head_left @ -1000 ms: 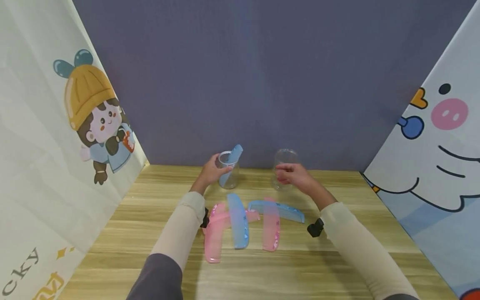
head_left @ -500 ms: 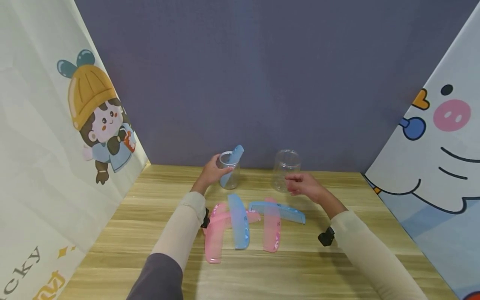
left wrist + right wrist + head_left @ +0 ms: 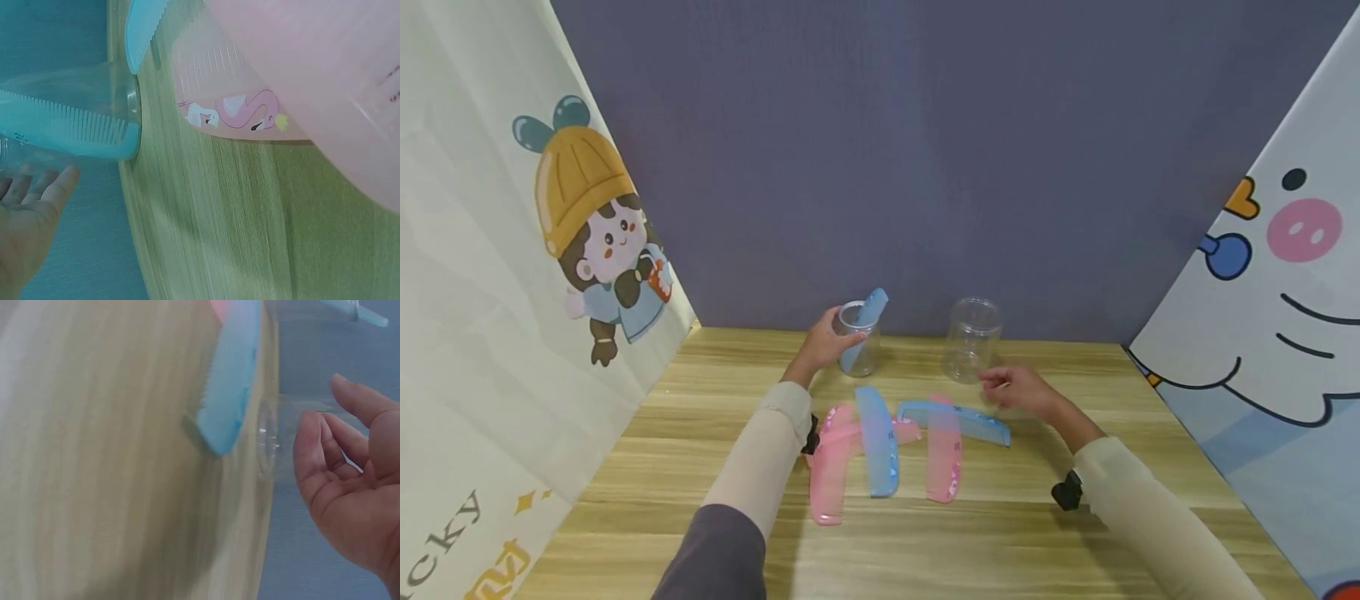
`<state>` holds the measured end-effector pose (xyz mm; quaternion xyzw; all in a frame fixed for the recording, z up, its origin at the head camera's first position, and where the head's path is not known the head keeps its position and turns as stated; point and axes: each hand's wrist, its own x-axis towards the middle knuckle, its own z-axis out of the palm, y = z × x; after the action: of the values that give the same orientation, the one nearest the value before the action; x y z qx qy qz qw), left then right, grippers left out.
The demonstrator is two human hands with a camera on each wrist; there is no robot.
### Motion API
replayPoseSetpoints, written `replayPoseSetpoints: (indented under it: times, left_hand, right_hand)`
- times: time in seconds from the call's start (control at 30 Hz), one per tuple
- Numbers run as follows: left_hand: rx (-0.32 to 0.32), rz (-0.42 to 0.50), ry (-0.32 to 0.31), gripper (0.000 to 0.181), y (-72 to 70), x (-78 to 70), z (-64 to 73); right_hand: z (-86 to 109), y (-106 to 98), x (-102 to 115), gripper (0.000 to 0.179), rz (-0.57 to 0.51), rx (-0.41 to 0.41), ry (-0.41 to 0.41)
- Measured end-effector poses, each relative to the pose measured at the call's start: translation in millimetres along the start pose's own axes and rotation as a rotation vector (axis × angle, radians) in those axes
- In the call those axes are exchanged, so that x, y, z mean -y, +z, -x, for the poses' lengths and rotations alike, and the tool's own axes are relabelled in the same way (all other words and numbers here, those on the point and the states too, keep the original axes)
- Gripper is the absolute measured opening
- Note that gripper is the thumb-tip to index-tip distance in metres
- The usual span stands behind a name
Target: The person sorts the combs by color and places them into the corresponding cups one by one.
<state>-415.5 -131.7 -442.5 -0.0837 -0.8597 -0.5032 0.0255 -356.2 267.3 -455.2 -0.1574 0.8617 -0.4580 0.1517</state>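
My left hand grips a clear plastic jar at the back of the table, thumb on the near side. A blue comb leans inside that jar, its end poking above the rim. Close to a second clear jar, my right hand hovers with loosely bent fingers and holds nothing. This second jar stands upright with nothing seen inside it. In front of the jars lie a blue comb, another blue comb, a pink comb and more pink combs, partly overlapping.
The wood-patterned table ends at a dark grey-blue backdrop right behind the jars. A printed white panel flanks the left side, and another printed panel flanks the right.
My right hand has drawn back from the second jar, moving right and toward me. The left hand stays on its jar, and the combs lie as before.
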Motion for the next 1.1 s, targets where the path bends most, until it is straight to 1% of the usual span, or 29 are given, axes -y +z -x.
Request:
replayPoseSetpoints:
  times: [0.17,0.4,0.63,0.8,1.0,1.1]
  left_hand:
    - [0.001,0.001,-0.006,0.088,0.2,1.4,-1.2]
    - [0.001,-0.001,-0.009,0.087,-0.6,-0.8,-0.8]
    - [0.001,-0.003,-0.008,0.086,-0.6,-1.1,0.9]
    - [0.003,-0.012,-0.014,0.088,0.0,-1.0,2.8]
    - [0.0,-0.013,-0.02,0.087,0.3,-0.1,2.2]
    - [0.001,-0.007,-0.016,0.087,-0.5,0.2,0.7]
  right_hand:
    - [6.2,5,-7,0.051,0.066,0.025,0.009]
    - [13.8,9,-19,0.052,0.183,0.039,-0.013]
    - [18.2,16,-29,0.055,0.205,0.046,-0.023]
    - [21.2,20,-34,0.057,0.213,0.028,0.001]
    - [22.6,21,-39,0.06,0.218,0.03,-0.033]
    - [23.0,22,-42,0.063,0.249,0.02,-0.051]
